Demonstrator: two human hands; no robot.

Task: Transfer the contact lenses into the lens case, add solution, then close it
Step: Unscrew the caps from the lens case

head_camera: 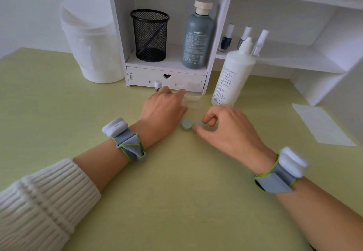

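On the tabletop (176, 191) the right hand (225, 130) pinches the lens case (186, 125), maybe to twist its lid off next; whether the left hand (163, 111) beside it holds anything, I cannot tell.

- A grey fabric strap (129, 145) with lime-green piping along the edges is worn on the wrist just behind the left hand (163, 109). It's threaded through a small loop and folded back over itself.
- A rounded white pod (115, 128) is mounted on that strap. It looks like two glossy pieces stacked, and there's a tiny dark marking that can't be read.
- Pretty much the same kit is seen behind the right hand (225, 127): a second strap (275, 181) in grey with the green trim, topped by a second pod (292, 164), white and chunky.
- A cream knit sleeve (39, 201) with thick ribbing is worn on the left arm, and the cuff is bunched partway up the forearm.
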